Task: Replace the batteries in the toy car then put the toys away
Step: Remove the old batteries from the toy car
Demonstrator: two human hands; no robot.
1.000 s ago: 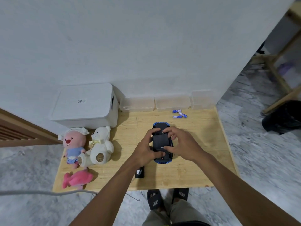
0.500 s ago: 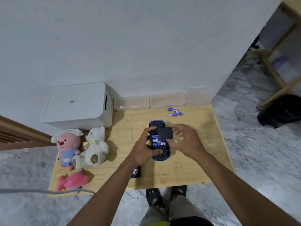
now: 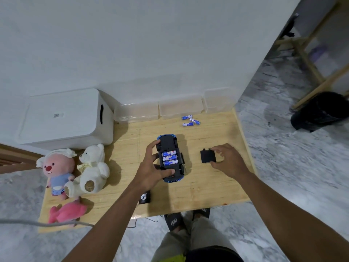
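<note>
A plain white wall rose behind a light wooden table that stood pushed against it. The floor was grey and marbled with darker veining. On the right the wall ended at a corner, and past it stood a pale wooden frame with a black rounded object near its foot, perhaps a bin. Brown wooden slats showed at the left edge. The light was soft and even.

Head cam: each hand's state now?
Left hand: grips the upturned blue-and-black plastic toy car.
Right hand: pinches the flat square black plastic battery cover.
</note>
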